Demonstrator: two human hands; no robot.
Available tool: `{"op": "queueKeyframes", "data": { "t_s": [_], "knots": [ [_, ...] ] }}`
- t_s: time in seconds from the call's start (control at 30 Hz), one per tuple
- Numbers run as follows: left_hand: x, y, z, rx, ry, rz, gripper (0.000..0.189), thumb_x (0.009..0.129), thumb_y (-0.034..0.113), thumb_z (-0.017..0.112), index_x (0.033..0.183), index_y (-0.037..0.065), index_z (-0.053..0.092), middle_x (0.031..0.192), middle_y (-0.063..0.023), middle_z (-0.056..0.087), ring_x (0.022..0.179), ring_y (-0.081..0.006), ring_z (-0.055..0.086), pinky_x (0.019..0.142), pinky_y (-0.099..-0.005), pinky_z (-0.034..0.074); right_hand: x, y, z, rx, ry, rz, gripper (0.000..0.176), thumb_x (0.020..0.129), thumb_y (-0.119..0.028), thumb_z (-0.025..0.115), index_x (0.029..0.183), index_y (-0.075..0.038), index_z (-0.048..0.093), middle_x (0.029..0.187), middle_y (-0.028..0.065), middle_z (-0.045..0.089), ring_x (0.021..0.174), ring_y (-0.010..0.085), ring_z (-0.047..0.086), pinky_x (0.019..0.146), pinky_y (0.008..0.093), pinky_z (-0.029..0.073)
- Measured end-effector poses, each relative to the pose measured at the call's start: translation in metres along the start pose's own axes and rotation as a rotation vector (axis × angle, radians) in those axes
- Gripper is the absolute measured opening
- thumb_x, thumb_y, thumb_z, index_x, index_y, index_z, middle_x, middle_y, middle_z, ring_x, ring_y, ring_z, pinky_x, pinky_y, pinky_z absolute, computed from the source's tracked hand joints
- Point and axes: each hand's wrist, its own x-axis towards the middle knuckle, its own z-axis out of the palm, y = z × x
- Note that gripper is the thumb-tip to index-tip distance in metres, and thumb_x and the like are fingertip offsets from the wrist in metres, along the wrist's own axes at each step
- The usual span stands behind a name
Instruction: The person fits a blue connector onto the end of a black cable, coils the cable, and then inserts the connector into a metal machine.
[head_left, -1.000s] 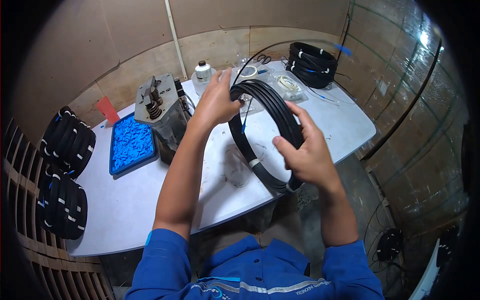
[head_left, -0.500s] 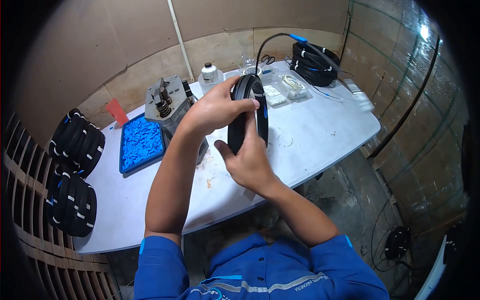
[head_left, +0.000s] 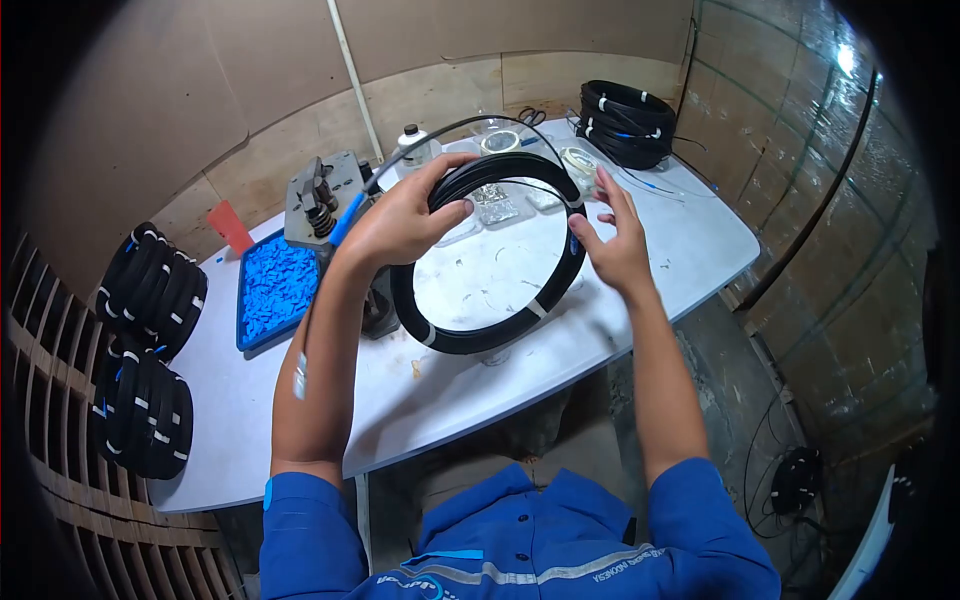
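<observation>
A coil of black cable [head_left: 487, 338], bound with pale tape bands, is held up over the table, its round face toward me. My left hand [head_left: 405, 220] is closed on its upper left part, thumb at the inner edge. By the coil's right side is my right hand [head_left: 618, 240], fingers spread and thumb tip right at the cable. The coil's loose end arches over the top and down across my left forearm. It carries a blue sleeve [head_left: 347, 218] and a whitish tip [head_left: 300, 377].
Behind my left arm stands a metal press-like tool [head_left: 318, 205] beside a blue tray [head_left: 243, 330] of small blue pieces. More black coils are stacked at the left [head_left: 150, 410] and back right [head_left: 628, 125]. A white bottle [head_left: 411, 140] and clear containers [head_left: 500, 208] stand at the back.
The coil has turned from edge-on to face-on. My right hand has moved from inside the ring to its right side. The loose end has swung from right to left.
</observation>
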Motion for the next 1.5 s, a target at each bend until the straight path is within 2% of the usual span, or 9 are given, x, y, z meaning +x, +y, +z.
{"op": "queueKeyframes", "data": {
  "t_s": [0.13,0.27,0.3,0.4,0.57,0.67,1.07,1.2,1.5],
  "knots": [
    [0.001,0.019,0.004,0.062,-0.034,-0.013,0.056,0.094,0.018,0.067,0.148,0.015,0.050,0.102,-0.0078,0.065,0.086,-0.0146,0.058,0.079,-0.0300,0.048,0.011,0.040,-0.008,0.086,-0.427,0.256,0.059,0.095,-0.019,0.075,0.149,-0.010,0.054,0.106,0.0063,0.072,0.092,0.0140,0.067,0.084,0.0271,0.054],
    [0.009,0.020,0.008,0.216,-0.002,-0.023,0.056,0.094,0.019,0.069,0.147,0.015,0.050,0.095,-0.0148,0.067,0.082,-0.0209,0.062,0.077,-0.0348,0.050,0.008,0.026,-0.005,-0.061,-0.298,0.152,0.040,0.093,-0.021,0.076,0.127,-0.002,0.065,0.083,0.0099,0.074,0.069,0.0211,0.070,0.069,0.0328,0.054],
    [0.009,0.021,0.011,0.217,-0.002,-0.025,0.056,0.094,0.019,0.069,0.147,0.015,0.050,0.095,-0.0148,0.067,0.082,-0.0209,0.062,0.077,-0.0348,0.050,0.006,0.026,-0.001,-0.017,-0.246,0.146,0.024,0.094,-0.016,0.075,0.113,-0.003,0.066,0.082,0.0039,0.068,0.074,0.0091,0.062,0.066,0.0286,0.050],
    [0.011,0.019,0.019,0.216,0.073,0.002,0.044,0.093,0.019,0.071,0.133,0.008,0.057,0.085,-0.0161,0.066,0.075,-0.0238,0.062,0.072,-0.0370,0.050,0.007,0.028,-0.003,-0.082,-0.232,0.174,0.027,0.089,-0.019,0.078,0.107,-0.004,0.066,0.085,0.0098,0.072,0.076,0.0236,0.070,0.072,0.0342,0.055],
    [0.015,0.019,0.018,0.385,0.119,-0.040,0.024,0.090,0.020,0.075,0.092,-0.001,0.063,0.071,-0.0140,0.063,0.065,-0.0230,0.059,0.064,-0.0390,0.046,0.015,0.029,0.005,0.258,-0.167,0.120,0.025,0.088,-0.014,0.080,0.106,-0.003,0.065,0.093,0.0059,0.072,0.085,0.0142,0.065,0.078,0.0306,0.052],
    [0.016,0.015,0.013,0.322,0.073,-0.078,0.028,0.088,0.022,0.077,0.088,-0.002,0.063,0.068,-0.0149,0.063,0.062,-0.0232,0.057,0.062,-0.0395,0.044,0.022,0.010,-0.003,0.192,-0.360,0.253,0.024,0.091,-0.013,0.079,0.108,-0.002,0.066,0.092,0.0054,0.072,0.083,0.0127,0.063,0.078,0.0293,0.052],
    [-0.010,-0.010,0.041,0.462,0.506,-0.161,0.032,0.087,0.029,0.080,0.095,-0.002,0.072,0.082,-0.0215,0.074,0.075,-0.0326,0.074,0.070,-0.0417,0.055,0.011,0.008,-0.006,0.077,-0.256,0.182,0.025,0.092,-0.016,0.079,0.108,-0.001,0.067,0.089,0.0116,0.076,0.079,0.0160,0.069,0.075,0.0318,0.054],
    [-0.007,-0.007,0.037,0.335,0.456,-0.127,0.034,0.088,0.028,0.079,0.089,-0.004,0.069,0.074,-0.0237,0.071,0.068,-0.0376,0.071,0.068,-0.0444,0.055,0.019,-0.014,-0.013,-0.232,-0.271,0.192,0.028,0.091,-0.017,0.080,0.109,0.000,0.067,0.092,0.0154,0.076,0.083,0.0194,0.072,0.076,0.0330,0.054],
    [-0.002,-0.002,0.036,0.264,0.362,-0.147,0.036,0.088,0.030,0.080,0.089,-0.005,0.069,0.072,-0.0218,0.070,0.066,-0.0350,0.071,0.065,-0.0437,0.054,0.013,0.010,-0.007,0.143,-0.308,0.308,0.025,0.092,-0.018,0.080,0.108,-0.002,0.070,0.088,0.0053,0.075,0.077,0.0133,0.065,0.074,0.0302,0.053]
  ]
}}
